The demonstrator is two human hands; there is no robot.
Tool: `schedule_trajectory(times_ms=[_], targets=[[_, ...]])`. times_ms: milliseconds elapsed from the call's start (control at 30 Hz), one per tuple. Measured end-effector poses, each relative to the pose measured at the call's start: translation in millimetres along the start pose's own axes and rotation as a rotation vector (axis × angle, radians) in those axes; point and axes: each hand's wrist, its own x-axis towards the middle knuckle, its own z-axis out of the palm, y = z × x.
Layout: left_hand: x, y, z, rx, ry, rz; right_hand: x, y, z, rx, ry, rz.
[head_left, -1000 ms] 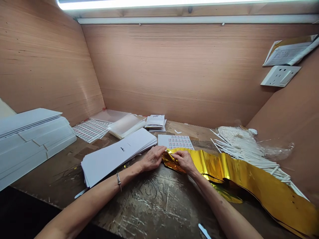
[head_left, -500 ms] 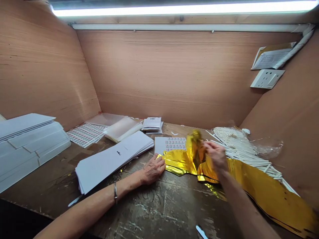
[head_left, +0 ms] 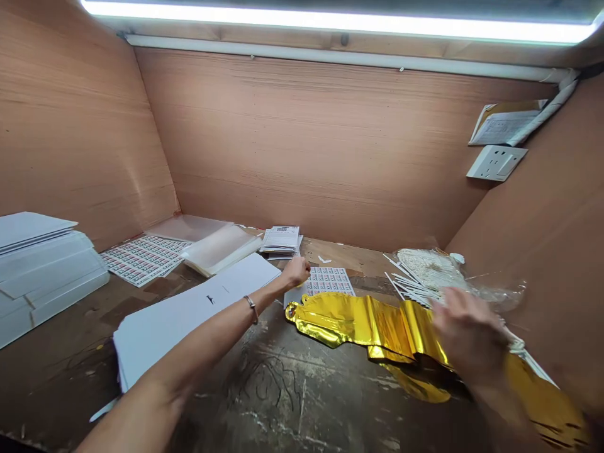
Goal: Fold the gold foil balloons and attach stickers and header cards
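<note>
A long gold foil piece (head_left: 358, 322) lies flat across the worn table (head_left: 283, 390), running from the middle toward the right edge. My left hand (head_left: 296, 272) reaches forward with fingers curled at the edge of a small sticker sheet (head_left: 330, 280), beside a stack of white cards (head_left: 189, 311). What it holds, if anything, is hidden. My right hand (head_left: 467, 336) is blurred by motion over the right part of the foil, close to a pile of white sticks (head_left: 425, 274).
A plastic bag (head_left: 491, 290) lies around the sticks. Label sheets (head_left: 141, 257), clear sleeves (head_left: 219, 246) and a small paper stack (head_left: 282, 239) lie at the back. White flat boxes (head_left: 42, 270) are piled at left. A wall socket (head_left: 495, 162) sits on the right wall.
My right hand dropped the lifted foil end and swung right toward the sticks. The foil now lies flat. My left hand moved forward from the foil's end to the sticker sheet.
</note>
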Motion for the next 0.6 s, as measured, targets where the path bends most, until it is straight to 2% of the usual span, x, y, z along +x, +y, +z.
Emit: schedule_trajectory(times_ms=[100,200,300,367,467,600], targets=[[35.0,-5.4,9.7,0.011,-0.001,-0.034,23.4,-79.0,38.1,0.151,-0.214,-0.197],[55.3,-11.1,20.2,0.023,-0.028,0.020,34.5,-125.0,87.2,0.261,-0.394,-0.258],[66.3,-19.6,27.6,0.036,-0.074,0.114,31.8,-137.0,129.8,0.296,-0.523,-0.267],[71.7,-26.7,30.4,0.038,-0.100,0.185,25.8,-135.7,148.0,0.305,-0.560,-0.260],[78.9,-36.2,32.1,0.038,-0.131,0.289,16.5,-132.7,159.9,0.329,-0.519,-0.244],[82.1,-39.7,32.7,0.080,-0.159,0.383,10.8,-134.1,161.1,0.350,-0.482,-0.220]])
